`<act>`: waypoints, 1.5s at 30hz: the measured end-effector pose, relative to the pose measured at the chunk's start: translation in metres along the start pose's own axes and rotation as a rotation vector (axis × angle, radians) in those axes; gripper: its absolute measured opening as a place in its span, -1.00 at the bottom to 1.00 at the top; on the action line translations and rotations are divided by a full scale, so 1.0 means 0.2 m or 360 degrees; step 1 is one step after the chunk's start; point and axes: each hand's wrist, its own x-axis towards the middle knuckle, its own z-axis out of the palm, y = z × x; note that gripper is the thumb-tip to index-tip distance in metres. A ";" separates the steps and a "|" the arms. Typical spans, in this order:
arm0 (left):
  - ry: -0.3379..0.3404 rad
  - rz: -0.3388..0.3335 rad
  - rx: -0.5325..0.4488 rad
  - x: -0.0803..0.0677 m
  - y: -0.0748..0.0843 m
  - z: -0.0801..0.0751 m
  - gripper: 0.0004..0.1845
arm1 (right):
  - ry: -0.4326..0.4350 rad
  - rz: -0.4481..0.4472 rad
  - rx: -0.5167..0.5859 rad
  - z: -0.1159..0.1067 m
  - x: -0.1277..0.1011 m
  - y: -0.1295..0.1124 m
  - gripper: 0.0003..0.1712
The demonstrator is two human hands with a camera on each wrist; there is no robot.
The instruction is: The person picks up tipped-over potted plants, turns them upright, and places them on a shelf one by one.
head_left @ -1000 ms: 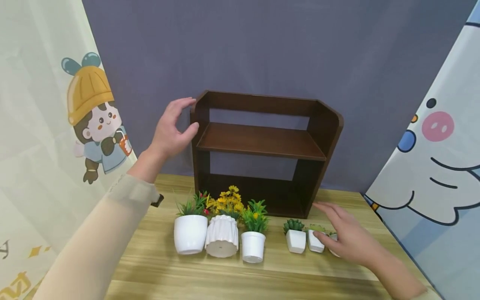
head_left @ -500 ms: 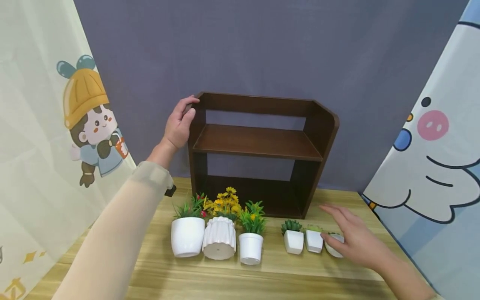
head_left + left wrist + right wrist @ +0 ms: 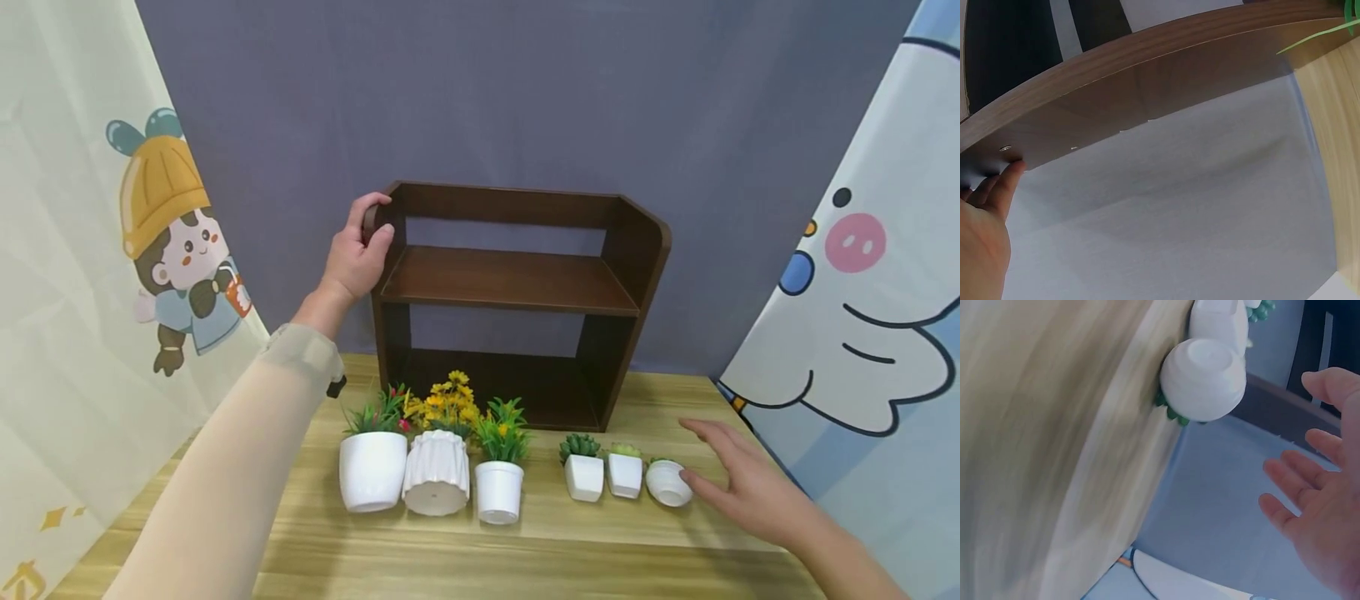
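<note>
A dark brown two-tier wooden shelf [image 3: 517, 283] stands at the back of the wooden table [image 3: 525, 550]. My left hand [image 3: 366, 237] grips its top left corner, fingers curled over the edge; the left wrist view shows fingertips [image 3: 1004, 178] against the side panel [image 3: 1147, 87]. My right hand [image 3: 723, 475] hovers open, fingers spread, just right of a small round white succulent pot [image 3: 667, 483], [image 3: 1204, 378] that lies tipped on its side. The right hand [image 3: 1319, 512] holds nothing.
In a row before the shelf stand three larger white pots: smooth [image 3: 372, 468], ribbed with yellow flowers [image 3: 437, 471], small with green leaves [image 3: 498, 490]. Two small square succulent pots [image 3: 583, 475], [image 3: 625, 472] follow. Cartoon curtains [image 3: 90, 275], [image 3: 862, 317] flank a grey backdrop.
My left hand has closed round the shelf's top left corner. My right hand has drawn back to the right off the small pots, uncovering the round one.
</note>
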 end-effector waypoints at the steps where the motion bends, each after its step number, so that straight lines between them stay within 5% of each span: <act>1: 0.0002 -0.0015 0.0003 0.00 0.01 0.00 -0.51 | 0.0003 0.0004 -0.0004 0.00 -0.01 0.01 -0.14; 16: 0.0029 -0.0077 0.0057 -0.03 0.05 -0.02 -0.47 | -0.0053 0.0120 0.0111 0.00 -0.06 0.09 -0.22; 34: -0.0074 -0.0122 -0.0021 -0.05 0.05 0.10 -0.50 | -0.0023 0.0205 0.0134 0.02 -0.21 0.15 -0.28; 45: -0.0044 -0.0105 0.0024 -0.05 0.05 0.05 -0.49 | -0.0107 0.0229 0.0347 0.03 -0.17 0.14 -0.31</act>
